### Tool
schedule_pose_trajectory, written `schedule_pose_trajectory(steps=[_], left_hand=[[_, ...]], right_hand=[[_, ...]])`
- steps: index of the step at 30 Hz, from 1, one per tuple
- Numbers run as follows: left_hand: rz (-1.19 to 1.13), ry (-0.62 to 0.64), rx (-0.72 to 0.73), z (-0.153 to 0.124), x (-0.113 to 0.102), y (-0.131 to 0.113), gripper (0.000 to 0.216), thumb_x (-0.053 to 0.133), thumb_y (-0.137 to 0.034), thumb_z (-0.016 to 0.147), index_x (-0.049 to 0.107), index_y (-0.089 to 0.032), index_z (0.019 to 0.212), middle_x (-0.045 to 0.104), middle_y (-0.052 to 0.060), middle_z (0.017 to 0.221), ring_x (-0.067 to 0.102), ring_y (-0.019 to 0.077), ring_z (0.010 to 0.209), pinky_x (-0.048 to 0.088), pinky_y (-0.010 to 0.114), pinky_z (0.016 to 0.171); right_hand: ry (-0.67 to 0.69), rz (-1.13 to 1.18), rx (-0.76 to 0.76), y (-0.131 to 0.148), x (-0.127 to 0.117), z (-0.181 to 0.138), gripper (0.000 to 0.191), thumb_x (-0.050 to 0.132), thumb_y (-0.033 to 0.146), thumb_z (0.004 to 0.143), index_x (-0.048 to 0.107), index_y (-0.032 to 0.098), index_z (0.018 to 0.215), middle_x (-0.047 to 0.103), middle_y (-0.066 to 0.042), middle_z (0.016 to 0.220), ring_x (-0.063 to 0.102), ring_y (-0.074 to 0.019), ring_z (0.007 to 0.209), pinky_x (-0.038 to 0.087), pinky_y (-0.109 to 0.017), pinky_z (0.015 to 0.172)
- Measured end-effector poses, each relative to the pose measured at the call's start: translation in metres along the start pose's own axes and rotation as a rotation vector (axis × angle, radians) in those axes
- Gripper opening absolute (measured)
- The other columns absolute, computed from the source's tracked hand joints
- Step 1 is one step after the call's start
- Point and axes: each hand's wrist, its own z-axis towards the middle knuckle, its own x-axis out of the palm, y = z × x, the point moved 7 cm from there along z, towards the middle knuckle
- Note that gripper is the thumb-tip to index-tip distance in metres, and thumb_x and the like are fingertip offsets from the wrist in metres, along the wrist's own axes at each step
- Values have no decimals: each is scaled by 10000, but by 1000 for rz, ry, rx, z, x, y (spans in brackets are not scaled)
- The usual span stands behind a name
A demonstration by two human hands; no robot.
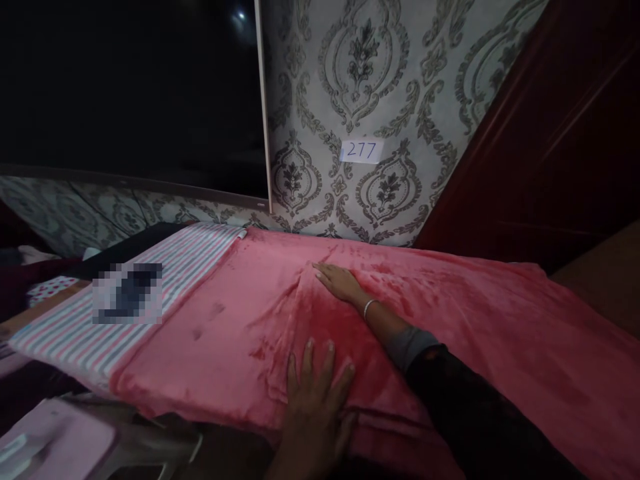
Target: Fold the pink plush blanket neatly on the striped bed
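Observation:
A plush pink-red blanket point(480, 320) lies spread over a table-like surface, with creases and a folded layer near its middle. My left hand point(315, 393) rests on the blanket by the near edge, palm down with the fingers spread. Farther back, my right hand point(340, 281) lies flat on the same blanket, fingers stretched toward the left, a bracelet on its wrist. Neither hand grips anything. Beneath the blanket's left side shows a striped cloth point(195, 250) in pink, white and grey.
On the striped cloth is a pixelated dark item point(133, 293). A large black screen point(130, 93) hangs on the patterned wall, beside a paper label point(362, 151) reading 277. Dark red furniture point(540, 147) stands at right. A pink stool point(65, 440) sits low at left.

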Motion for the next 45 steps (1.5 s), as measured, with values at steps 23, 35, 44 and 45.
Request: schedule_pose_trajectory(steps=[23, 35, 44, 45], left_hand=[[-10, 40, 24, 12, -6, 3, 531, 591, -371, 935, 552, -311, 1462, 449, 95, 1587, 272, 449, 1494, 205, 715, 1167], [-255, 554, 427, 106, -11, -68, 496, 433, -300, 1010, 494, -176, 1487, 513, 145, 1529, 461, 287, 1429, 355, 508, 1199], [-321, 789, 764, 187, 100, -123, 597, 338, -502, 1048, 328, -241, 1585, 252, 126, 1672, 173, 298, 1567, 44, 643, 1242], [-314, 780, 782, 193, 109, -123, 607, 333, -510, 1046, 321, -238, 1589, 242, 128, 1675, 164, 301, 1569, 30, 644, 1240]], right_hand=[[-66, -74, 146, 34, -26, -219, 538, 419, 446, 1055, 370, 326, 1578, 265, -43, 1664, 202, -271, 1548, 228, -576, 1225], [-319, -141, 358, -14, -40, -305, 475, 492, 397, 1028, 531, 276, 1485, 436, -96, 1582, 334, -346, 1486, 243, -648, 1184], [-414, -112, 328, -17, -15, -309, 518, 535, 423, 1004, 495, 316, 1509, 481, -80, 1553, 352, -320, 1478, 265, -581, 1188], [-428, -104, 327, -18, -15, -309, 523, 529, 421, 1008, 477, 327, 1520, 452, -65, 1577, 343, -311, 1484, 258, -573, 1194]])
